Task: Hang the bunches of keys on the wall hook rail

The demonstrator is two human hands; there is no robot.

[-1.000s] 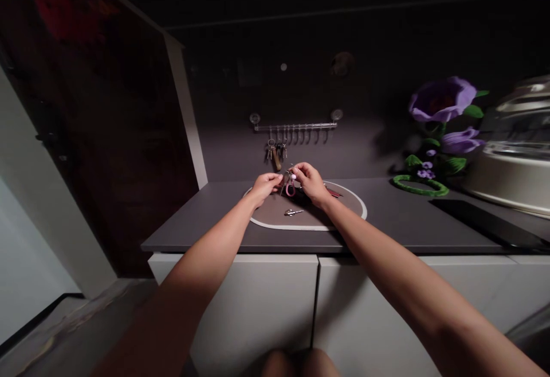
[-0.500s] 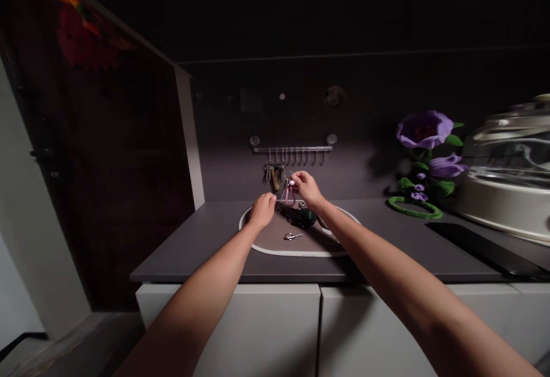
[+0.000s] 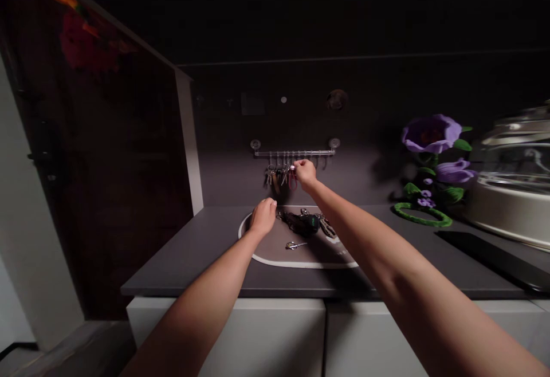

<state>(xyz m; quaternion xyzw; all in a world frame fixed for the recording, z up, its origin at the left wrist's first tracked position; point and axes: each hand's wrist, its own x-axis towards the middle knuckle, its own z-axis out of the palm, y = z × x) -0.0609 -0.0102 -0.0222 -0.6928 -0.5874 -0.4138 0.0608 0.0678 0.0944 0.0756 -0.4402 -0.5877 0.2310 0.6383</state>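
Note:
My right hand [image 3: 305, 173] pinches a bunch of keys [image 3: 285, 175] with a pink strap [image 3: 293, 181], up against the hooks of a clear wall rail [image 3: 296, 153]. Whether its ring sits on a hook I cannot tell. Other keys [image 3: 271, 176] hang just to the left. Lower down, my left hand [image 3: 263, 216] is curled over the left part of an oval mat [image 3: 268, 254]; its fingertips are mostly hidden. On the mat lie a dark pouch-like bundle [image 3: 306, 223], a patterned strap or key holder [image 3: 327, 227] and a small silver key-like piece [image 3: 295, 245].
A purple flower decoration with a green ring base [image 3: 423, 215] stands to the right. Beyond it are a large cream appliance with a clear lid [image 3: 511, 193] and a flat black object [image 3: 490, 256]. A dark door [image 3: 116, 193] is at left; a cabinet overhangs above.
My right hand has lifted the keys with the pink strap from above the mat up to the rail. My left hand has stayed low, slightly apart from the keys. The view has shifted slightly.

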